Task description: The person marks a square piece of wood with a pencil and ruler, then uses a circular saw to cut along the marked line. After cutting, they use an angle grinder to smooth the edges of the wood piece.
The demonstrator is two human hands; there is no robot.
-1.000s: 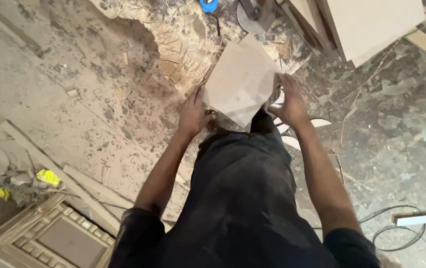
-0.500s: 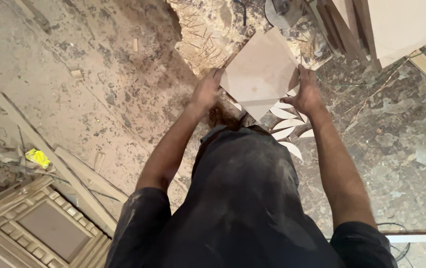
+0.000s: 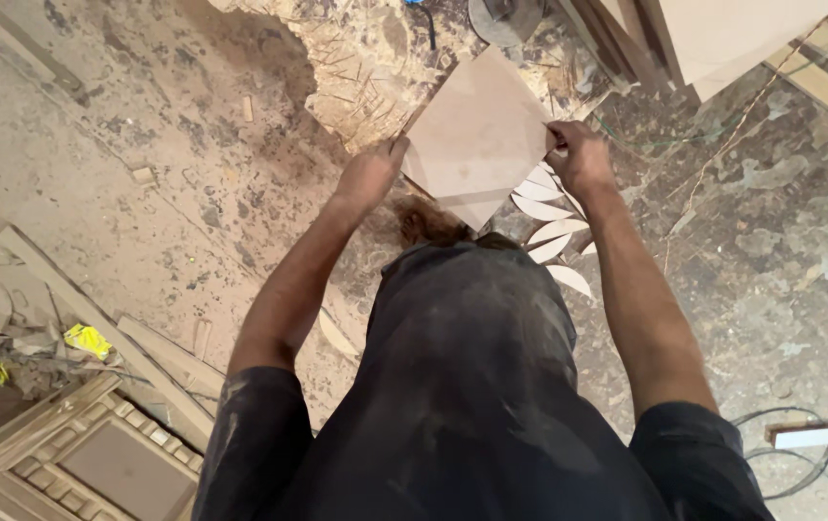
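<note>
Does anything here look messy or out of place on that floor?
Yes. Wood scraps and sawdust litter the floor, and pale leaf-shaped offcuts lie loose beneath the square board that the left hand and right hand hold.

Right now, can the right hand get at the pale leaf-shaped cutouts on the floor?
Probably yes: the leaf-shaped cutouts lie just below the right hand with nothing between, but it would have to release the square board first.

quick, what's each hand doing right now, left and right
Left hand: closed on the left edge of the square, pale beige flat wooden panel.
Right hand: closed on the same panel's right corner.
</note>
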